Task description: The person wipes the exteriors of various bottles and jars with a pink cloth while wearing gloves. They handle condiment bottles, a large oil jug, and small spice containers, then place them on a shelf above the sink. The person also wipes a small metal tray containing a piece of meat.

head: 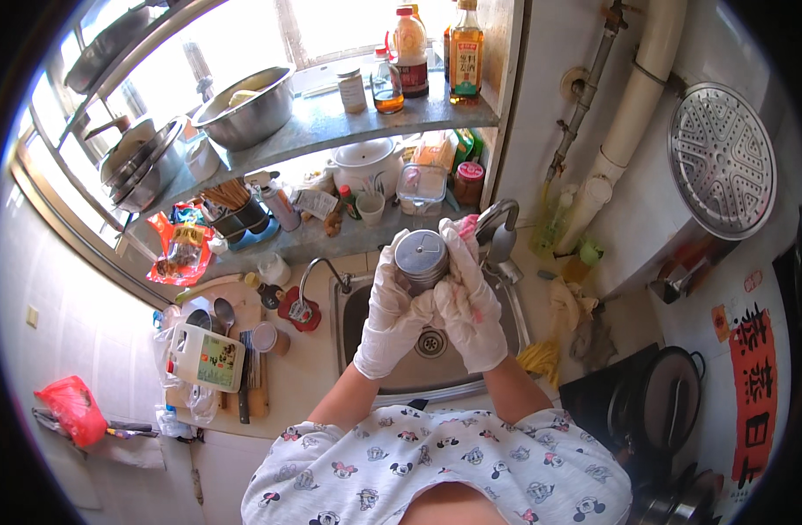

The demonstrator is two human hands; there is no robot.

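Both of my hands wear white gloves and are raised above the steel sink. Between them is a round container with a silver metal lid, its side ridged. My left hand wraps its left side. On the right side, my right hand supports it, with a pink and white cloth showing at the fingers. Below the hands the sink drain is visible. The curved faucet stands just behind my right hand.
At the left, a cutting board holds a white plastic jug and a knife. Bottles and a steel basin stand on the shelf ahead. A yellow cloth lies right of the sink, near a lidded pan.
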